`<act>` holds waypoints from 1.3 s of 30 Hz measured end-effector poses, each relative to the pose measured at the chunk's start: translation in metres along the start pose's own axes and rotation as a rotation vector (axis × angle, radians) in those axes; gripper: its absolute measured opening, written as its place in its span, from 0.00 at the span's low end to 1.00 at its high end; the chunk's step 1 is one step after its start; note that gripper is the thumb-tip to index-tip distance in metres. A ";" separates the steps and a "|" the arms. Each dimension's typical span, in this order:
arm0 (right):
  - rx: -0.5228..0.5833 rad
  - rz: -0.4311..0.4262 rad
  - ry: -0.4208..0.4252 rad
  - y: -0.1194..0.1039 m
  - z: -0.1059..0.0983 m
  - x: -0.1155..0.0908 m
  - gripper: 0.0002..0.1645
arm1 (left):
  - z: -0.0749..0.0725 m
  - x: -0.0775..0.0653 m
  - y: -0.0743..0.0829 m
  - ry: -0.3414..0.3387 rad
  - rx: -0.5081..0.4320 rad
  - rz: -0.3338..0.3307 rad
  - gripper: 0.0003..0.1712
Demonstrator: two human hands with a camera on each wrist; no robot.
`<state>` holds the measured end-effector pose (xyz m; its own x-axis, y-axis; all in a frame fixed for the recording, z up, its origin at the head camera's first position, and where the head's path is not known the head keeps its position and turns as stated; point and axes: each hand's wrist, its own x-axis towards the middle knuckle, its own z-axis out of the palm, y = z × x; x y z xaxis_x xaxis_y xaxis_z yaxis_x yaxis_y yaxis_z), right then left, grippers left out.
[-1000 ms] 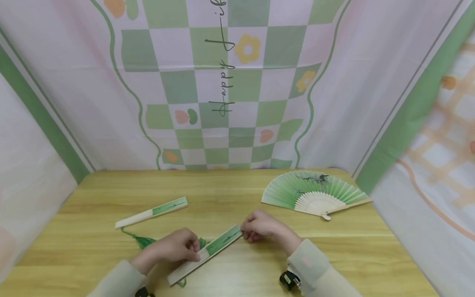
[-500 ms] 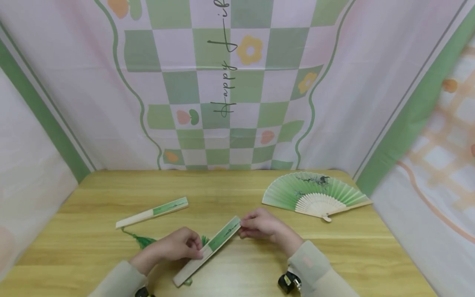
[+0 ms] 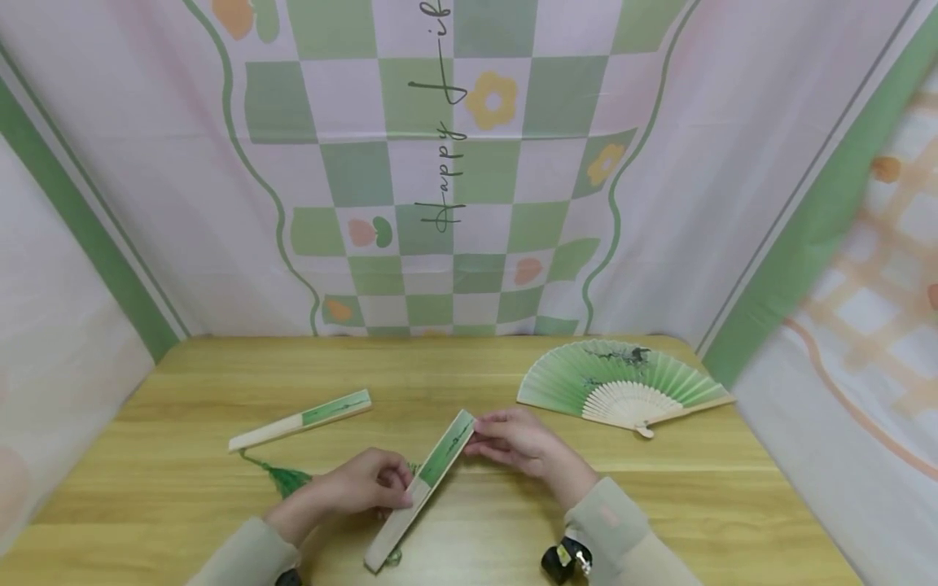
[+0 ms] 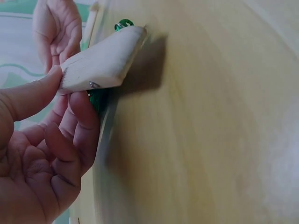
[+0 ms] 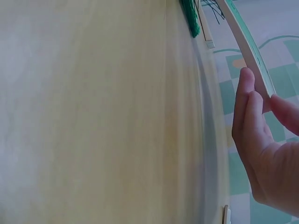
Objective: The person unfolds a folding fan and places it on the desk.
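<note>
A closed folding fan (image 3: pixel 447 452), with pale wooden ribs and a green printed part, is held slanted above the table between both hands. My left hand (image 3: pixel 370 480) pinches it near the middle, thumb on top and fingers beneath, as the left wrist view shows of the pale rib end (image 4: pixel 103 60). At the green upper end, my right hand (image 3: pixel 516 443) pinches the fan's tip between thumb and fingers; the right wrist view has that edge (image 5: pixel 245 39) side-on. Green tassel cord (image 4: pixel 124 23) shows behind the fan, mostly hidden.
Another closed folding fan (image 3: pixel 333 409) lies at the table's left, its green tassel (image 3: pixel 286 478) partly behind my left forearm. An opened green fan (image 3: pixel 623 382) lies at the back right. Patterned cloth (image 3: pixel 484 171) hangs behind the wooden table (image 3: pixel 440 370).
The held fan has turned steeper, its green tip moving up and away and its lower end shifting right. My left hand has moved slightly right; the other two fans stay put.
</note>
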<state>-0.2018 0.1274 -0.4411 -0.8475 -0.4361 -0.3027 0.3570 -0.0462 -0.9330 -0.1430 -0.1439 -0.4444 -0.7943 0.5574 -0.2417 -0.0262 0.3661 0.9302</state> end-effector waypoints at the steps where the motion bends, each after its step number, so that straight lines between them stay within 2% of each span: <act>1: 0.003 0.001 0.004 0.000 0.001 0.000 0.17 | 0.001 0.001 0.000 -0.002 -0.005 0.001 0.08; 7: 0.017 0.013 0.000 0.001 0.004 0.000 0.15 | 0.005 0.004 0.000 -0.001 -0.037 0.006 0.08; 15: 0.067 -0.014 -0.005 0.004 0.010 0.004 0.25 | 0.015 0.011 0.001 0.030 -0.078 0.013 0.08; 23: 0.146 -0.031 0.002 0.003 0.014 0.006 0.10 | 0.023 0.022 0.002 0.073 -0.128 -0.032 0.10; 31: 0.188 -0.015 0.049 0.001 0.017 0.007 0.04 | 0.026 0.033 0.001 0.170 -0.148 -0.044 0.14; 39: 0.251 0.003 0.062 0.001 0.017 0.011 0.06 | 0.029 0.042 0.004 0.207 -0.234 -0.065 0.17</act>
<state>-0.2038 0.1080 -0.4422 -0.8662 -0.3805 -0.3240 0.4393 -0.2705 -0.8566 -0.1590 -0.0970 -0.4592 -0.8923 0.3665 -0.2635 -0.2007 0.2009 0.9588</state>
